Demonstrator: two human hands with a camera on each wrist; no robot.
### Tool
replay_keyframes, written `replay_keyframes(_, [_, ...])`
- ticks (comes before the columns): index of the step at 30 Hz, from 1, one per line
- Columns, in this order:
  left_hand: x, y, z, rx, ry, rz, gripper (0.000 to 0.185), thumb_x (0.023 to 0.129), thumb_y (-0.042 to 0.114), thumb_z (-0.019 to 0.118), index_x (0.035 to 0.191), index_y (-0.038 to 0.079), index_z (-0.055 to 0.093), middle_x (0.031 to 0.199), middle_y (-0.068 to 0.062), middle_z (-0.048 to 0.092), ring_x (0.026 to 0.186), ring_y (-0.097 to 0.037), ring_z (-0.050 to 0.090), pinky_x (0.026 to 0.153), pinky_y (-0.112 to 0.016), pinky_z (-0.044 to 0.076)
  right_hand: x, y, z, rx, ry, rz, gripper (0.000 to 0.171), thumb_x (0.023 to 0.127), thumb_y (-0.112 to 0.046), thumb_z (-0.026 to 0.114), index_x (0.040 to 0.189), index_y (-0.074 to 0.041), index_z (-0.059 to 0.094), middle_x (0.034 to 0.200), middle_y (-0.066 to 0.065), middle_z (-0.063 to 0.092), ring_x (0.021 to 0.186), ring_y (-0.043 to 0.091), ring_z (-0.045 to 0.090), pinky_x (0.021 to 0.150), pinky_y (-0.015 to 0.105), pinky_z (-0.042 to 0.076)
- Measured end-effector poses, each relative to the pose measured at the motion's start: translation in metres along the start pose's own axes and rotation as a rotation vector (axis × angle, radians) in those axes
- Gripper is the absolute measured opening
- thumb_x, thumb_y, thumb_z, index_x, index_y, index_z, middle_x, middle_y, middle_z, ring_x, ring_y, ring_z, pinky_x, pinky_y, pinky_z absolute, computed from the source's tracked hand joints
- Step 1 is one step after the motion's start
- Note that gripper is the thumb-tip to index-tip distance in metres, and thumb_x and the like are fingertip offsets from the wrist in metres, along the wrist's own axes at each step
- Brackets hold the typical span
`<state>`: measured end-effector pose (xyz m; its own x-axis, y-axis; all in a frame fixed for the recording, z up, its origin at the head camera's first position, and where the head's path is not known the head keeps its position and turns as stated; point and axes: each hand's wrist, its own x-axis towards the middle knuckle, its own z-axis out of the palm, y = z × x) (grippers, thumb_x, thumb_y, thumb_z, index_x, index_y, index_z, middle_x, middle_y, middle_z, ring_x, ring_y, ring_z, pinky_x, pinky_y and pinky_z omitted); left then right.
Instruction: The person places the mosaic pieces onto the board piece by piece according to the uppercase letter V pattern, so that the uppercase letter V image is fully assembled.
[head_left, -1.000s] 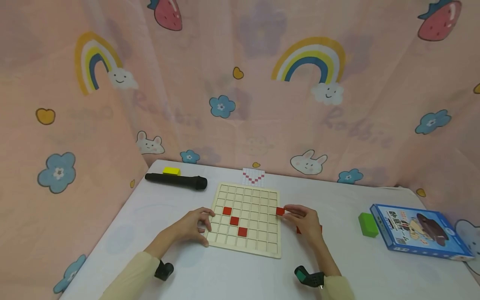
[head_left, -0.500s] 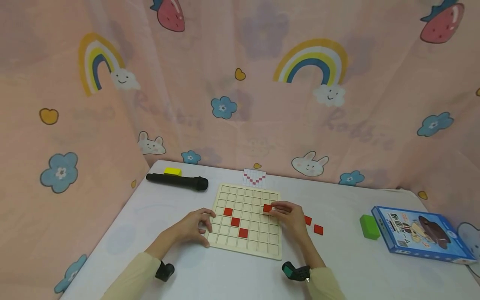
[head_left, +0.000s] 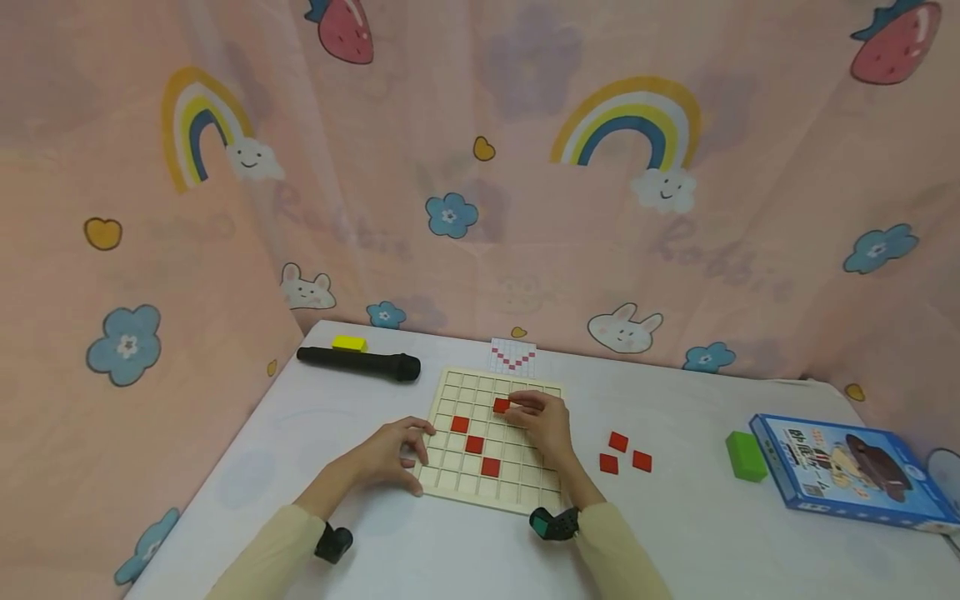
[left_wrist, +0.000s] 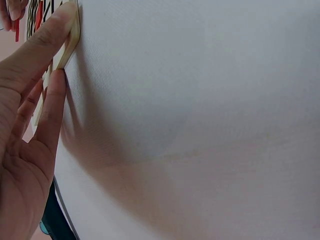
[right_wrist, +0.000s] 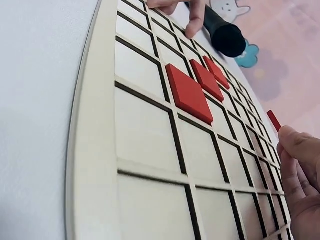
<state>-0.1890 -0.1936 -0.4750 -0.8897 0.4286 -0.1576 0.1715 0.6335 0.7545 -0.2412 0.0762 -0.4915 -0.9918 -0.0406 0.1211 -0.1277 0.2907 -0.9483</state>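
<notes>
A cream grid board (head_left: 457, 483) lies on the white table, with three red square tiles in a diagonal row, the middle one (head_left: 474, 445) among them. My left hand (head_left: 386, 454) rests at the board's left side; the left wrist view shows its thumb (left_wrist: 50, 32) on the rim and a finger at the edge. Over the board's upper middle, my right hand (head_left: 546, 425) pinches another red tile (right_wrist: 273, 120) between thumb and fingers. The right wrist view shows this tile raised and tilted above the squares. Several more red tiles (head_left: 618, 442) lie right of the board.
Behind the board a small card (head_left: 513, 357) shows a V of red squares. A black microphone (head_left: 360, 362) and a yellow block (head_left: 349, 342) lie back left. On the right are a green block (head_left: 746, 456) and a blue game box (head_left: 855, 475). A patterned curtain (head_left: 390, 150) hangs behind.
My right hand has moved left with its red tile, from the board's right edge to above its upper middle, uncovering the loose tiles at right. My left hand has stayed at the board's edge.
</notes>
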Motion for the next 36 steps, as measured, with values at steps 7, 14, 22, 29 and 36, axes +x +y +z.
replay_keyframes(7, [0.0,0.0,0.0,0.002,-0.008,-0.004,0.031,0.061,0.007,0.089,0.078,0.014,0.064,0.135,-0.004,0.048,0.117,-0.025,0.049,0.081,-0.021,0.053,0.008,-0.003,0.027,-0.004,-0.07,-0.039,0.023,0.078,-0.002,0.077,0.1,0.001,0.071,0.096,0.014,0.071,0.086,0.025,0.068,0.075,0.03,0.057])
replay_keyframes(14, [-0.001,0.001,0.0,0.001,-0.016,-0.003,0.03,0.063,0.01,0.089,0.079,0.014,0.064,0.135,-0.004,0.048,0.118,-0.026,0.047,0.082,-0.02,0.053,0.011,-0.008,0.045,0.02,-0.124,-0.104,0.022,0.078,-0.002,0.077,0.098,0.004,0.07,0.09,0.014,0.071,0.082,0.024,0.07,0.074,0.034,0.057])
replay_keyframes(22, [-0.002,0.0,-0.001,-0.003,-0.015,-0.01,0.029,0.064,0.01,0.089,0.078,0.014,0.064,0.134,-0.002,0.048,0.119,-0.025,0.045,0.082,-0.02,0.053,0.015,-0.014,0.059,0.01,-0.156,-0.104,0.019,0.078,0.001,0.075,0.096,0.005,0.07,0.088,0.014,0.071,0.079,0.021,0.069,0.072,0.032,0.058])
replay_keyframes(29, [0.0,0.0,-0.002,0.005,-0.015,-0.004,0.029,0.063,0.01,0.089,0.078,0.014,0.064,0.135,-0.004,0.048,0.119,-0.026,0.047,0.084,-0.023,0.053,0.019,-0.014,0.069,-0.026,-0.148,-0.063,0.021,0.078,0.004,0.075,0.098,0.005,0.069,0.092,0.016,0.07,0.084,0.027,0.069,0.074,0.032,0.058])
replay_keyframes(36, [-0.001,0.0,-0.001,0.001,-0.014,-0.006,0.03,0.063,0.009,0.089,0.078,0.015,0.064,0.135,-0.004,0.048,0.12,-0.026,0.046,0.082,-0.021,0.053,0.018,-0.016,0.071,-0.031,-0.173,-0.033,0.023,0.08,0.0,0.074,0.102,0.004,0.068,0.095,0.015,0.071,0.088,0.025,0.07,0.08,0.034,0.057])
